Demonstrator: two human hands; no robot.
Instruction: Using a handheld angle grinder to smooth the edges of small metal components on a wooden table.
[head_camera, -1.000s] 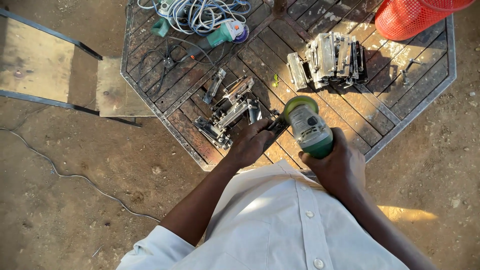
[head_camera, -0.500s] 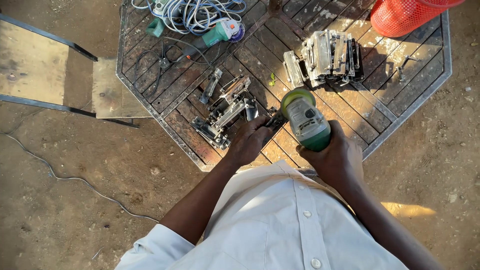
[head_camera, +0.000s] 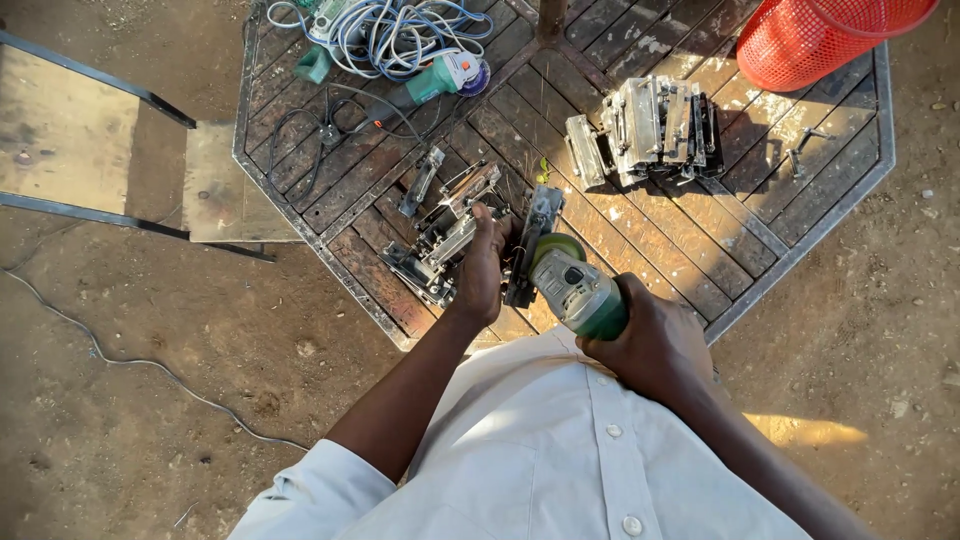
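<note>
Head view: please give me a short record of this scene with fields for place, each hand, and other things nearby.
place: slatted metal table standing on bare dirt ground
left hand: left hand grips a long metal bracket on the table
right hand: right hand holds a green angle grinder, its head beside the bracket
beside left hand: heap of metal brackets
far side: stack of metal brackets
top edge: coiled cables, second green power tool
top right: red plastic basket
left: metal-framed bench

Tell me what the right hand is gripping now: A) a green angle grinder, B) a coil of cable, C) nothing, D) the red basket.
A: the right hand wraps the green angle grinder, while the left hand steadies a metal piece beside its disc.
</note>
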